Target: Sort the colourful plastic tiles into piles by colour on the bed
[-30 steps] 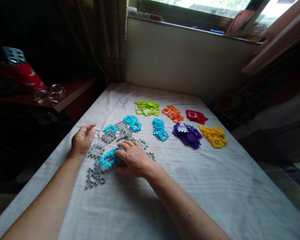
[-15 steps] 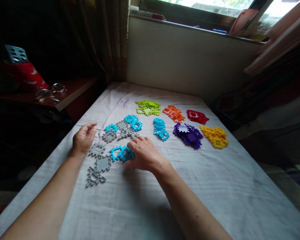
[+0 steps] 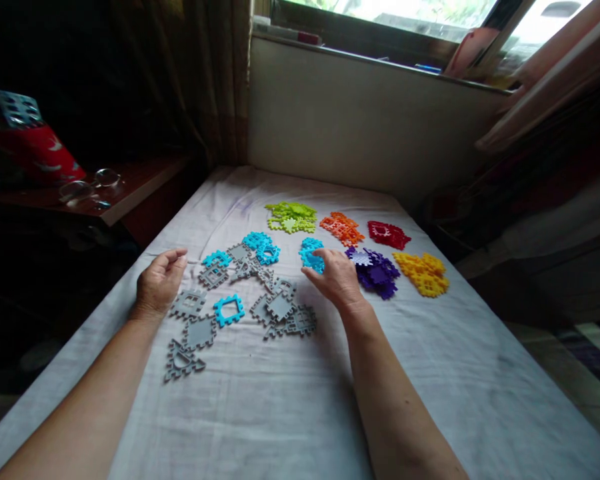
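My right hand (image 3: pixel 336 275) is over the near end of a blue pile (image 3: pixel 311 245), thumb and fingers closed round a blue piece. My left hand (image 3: pixel 161 283) rests with curled fingers beside gray pieces (image 3: pixel 189 303) on the left; whether anything is in it is hidden. A blue square frame (image 3: pixel 229 310) lies between those and a gray pile (image 3: pixel 283 307). Farther back, more blue pieces (image 3: pixel 258 241) lie against gray ones (image 3: pixel 239 252). Piles of green (image 3: pixel 293 217), orange (image 3: pixel 342 229), red (image 3: pixel 389 235), purple (image 3: pixel 377 272) and yellow (image 3: pixel 423 273) pieces are sorted by colour.
A white cloth (image 3: pixel 260 400) covers the surface. On a dark wooden table (image 3: pixel 140 183) at the left are glasses (image 3: pixel 77 191) and a red container (image 3: pixel 40 153). A wall (image 3: pixel 350 113) and window sill stand behind, with hanging cloths at the right.
My right hand has carried a blue piece from beside the blue frame to the blue pile at the back right, uncovering the gray pile. My left hand has stayed in place.
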The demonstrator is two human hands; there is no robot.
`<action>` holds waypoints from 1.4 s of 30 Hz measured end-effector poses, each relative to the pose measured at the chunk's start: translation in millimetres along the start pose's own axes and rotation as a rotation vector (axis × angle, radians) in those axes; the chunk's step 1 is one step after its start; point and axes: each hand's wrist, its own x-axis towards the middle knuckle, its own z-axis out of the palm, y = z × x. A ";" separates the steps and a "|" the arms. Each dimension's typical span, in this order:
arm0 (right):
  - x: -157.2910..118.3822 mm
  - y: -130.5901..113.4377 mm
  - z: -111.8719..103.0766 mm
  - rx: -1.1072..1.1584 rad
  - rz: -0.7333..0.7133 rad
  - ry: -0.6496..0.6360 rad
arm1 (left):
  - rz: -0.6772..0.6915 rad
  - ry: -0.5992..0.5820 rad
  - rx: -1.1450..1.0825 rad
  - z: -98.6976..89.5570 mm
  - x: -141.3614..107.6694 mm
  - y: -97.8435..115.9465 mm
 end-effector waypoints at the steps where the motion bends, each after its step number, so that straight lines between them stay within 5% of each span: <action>1: 1.3 9.1 2.5 -0.019 0.053 0.006 | 0.003 -0.001 0.006 -0.3 -0.1 0.5; 5: 2.4 26.3 10.9 -0.043 0.163 0.012 | 0.013 -0.005 0.029 -1.4 -0.4 0.6; 9: 2.2 14.5 9.0 0.004 0.130 0.053 | 0.016 -0.002 0.027 -0.6 -0.2 -1.7; 12: -3.3 -15.5 3.4 0.104 -0.052 0.041 | 0.014 -0.006 0.030 -0.1 0.2 -4.6; 17: -27.5 -79.2 7.0 0.204 -0.554 -0.228 | 0.021 -0.009 0.024 -0.4 0.6 -8.0; 23: -44.2 -102.3 23.6 0.157 -0.694 -0.367 | 0.021 -0.017 0.026 0.5 0.4 -4.4; 27: -33.7 -88.3 16.4 0.170 -0.634 -0.295 | 0.037 -0.020 0.066 -0.3 0.6 -2.6; 30: -18.3 -59.6 4.8 0.162 -0.449 -0.135 | 0.128 -0.051 0.176 -0.8 -2.0 0.6; 36: 0.5 10.8 3.6 -0.015 0.021 0.070 | 0.457 -0.337 0.434 3.7 -19.1 12.9; 42: -0.7 22.3 10.2 -0.009 0.040 0.120 | 0.482 -0.499 0.470 0.7 -27.3 22.9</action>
